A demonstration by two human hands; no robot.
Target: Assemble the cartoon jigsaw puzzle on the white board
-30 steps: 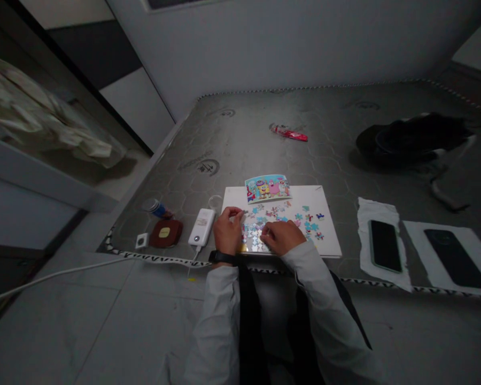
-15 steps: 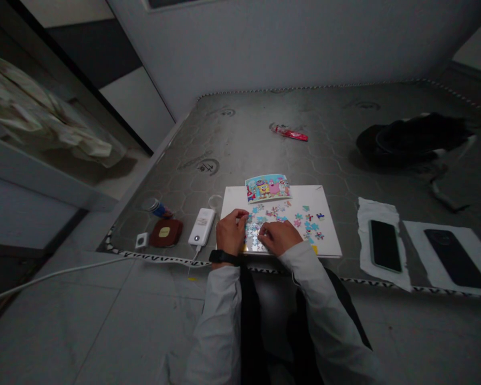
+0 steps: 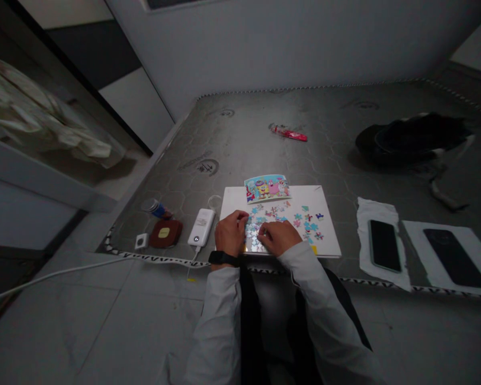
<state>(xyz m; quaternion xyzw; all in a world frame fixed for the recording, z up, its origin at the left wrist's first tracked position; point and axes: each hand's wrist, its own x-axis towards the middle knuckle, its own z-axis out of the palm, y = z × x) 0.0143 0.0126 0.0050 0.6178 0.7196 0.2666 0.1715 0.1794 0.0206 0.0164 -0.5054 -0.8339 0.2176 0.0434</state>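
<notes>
Several loose pieces [image 3: 311, 226] remain right of my right hand [image 3: 281, 237], while the puzzle [image 3: 254, 240], seemingly part-joined, lies between it and my left hand [image 3: 230, 233], both sets of fingertips bunched, pinching what I can't tell.

Dim, grey light sinks into dark corners, leaving the mat [image 3: 240, 136] faintly sheened and puzzle pieces [image 3: 313, 226] slightly soft.

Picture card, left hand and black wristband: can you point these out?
Picture card [image 3: 267, 189]: head view, middle of its printed face.
Left hand [image 3: 230, 235]: head view, back of the hand.
Black wristband [image 3: 223, 259]: head view, middle of the band.
</notes>
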